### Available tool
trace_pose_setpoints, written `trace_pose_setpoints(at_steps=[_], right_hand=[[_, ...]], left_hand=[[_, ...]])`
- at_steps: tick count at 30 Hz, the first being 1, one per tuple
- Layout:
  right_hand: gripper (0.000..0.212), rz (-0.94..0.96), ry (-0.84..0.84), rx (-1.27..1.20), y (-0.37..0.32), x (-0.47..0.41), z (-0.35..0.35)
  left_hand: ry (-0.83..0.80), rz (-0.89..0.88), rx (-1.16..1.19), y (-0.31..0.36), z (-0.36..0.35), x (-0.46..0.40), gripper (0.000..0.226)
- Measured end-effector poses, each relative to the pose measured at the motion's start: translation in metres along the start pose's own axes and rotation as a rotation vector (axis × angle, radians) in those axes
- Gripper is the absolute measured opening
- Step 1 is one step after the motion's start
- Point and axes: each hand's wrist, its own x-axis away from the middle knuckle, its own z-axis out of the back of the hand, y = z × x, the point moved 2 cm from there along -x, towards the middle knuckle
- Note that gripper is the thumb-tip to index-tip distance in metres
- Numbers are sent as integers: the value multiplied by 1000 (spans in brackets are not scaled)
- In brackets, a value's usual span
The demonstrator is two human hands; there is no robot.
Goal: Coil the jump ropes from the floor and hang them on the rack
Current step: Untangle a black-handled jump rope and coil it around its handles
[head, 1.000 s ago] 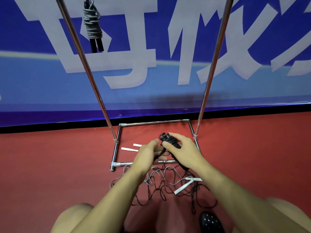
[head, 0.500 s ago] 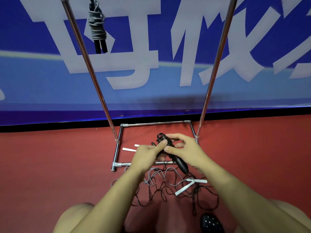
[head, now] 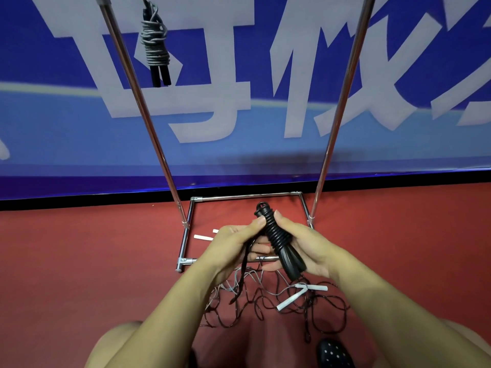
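Red sports flooring [head: 66, 261] runs under us to a blue banner [head: 239, 155] at the far wall, and we crouch over it with our knees at the near edge. Nearest us, loose ropes [head: 265, 301] with white handles [head: 289, 301] lie tangled on the floor, still to be coiled; a dark dotted shoe [head: 333, 353] sits near right.

Just beyond and above the tangle, our two hands meet around a black jump rope [head: 279, 240]. Our right hand [head: 310, 248] curls round the paired handles and the wound section, presumably to keep the turns from slipping. Our left hand [head: 233, 248] pinches the cord at the top of the wrap with thumb and fingers, while a short free tail [head: 241, 277] hangs down from it. We judge this bundle nearly finished, with the tail to be tucked so a loop stays free for hanging.

Farther off stands the chrome rack [head: 247, 197], its base frame on the floor and two uprights rising away. High at far left a grey rope [head: 154, 49], already coiled, hangs with black handles downward, showing where ours should go.
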Motion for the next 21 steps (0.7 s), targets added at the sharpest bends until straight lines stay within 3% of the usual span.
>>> trace_pose_setpoints(at_steps=[7,11,16,21], right_hand=[[43,143,86,106,-13,2,7],[46,208,131,109,-21,1,11],[46,263,121,28,-21,-1,16],[53,309,110,-5,-28,1,24]], left_hand=[[114,138,-177,-2,6,7,68],[-45,287,-21,-11,1,7,91],[-285,272,240,-8,-7,5,58],[-217,184,331,1,-10,5,32]])
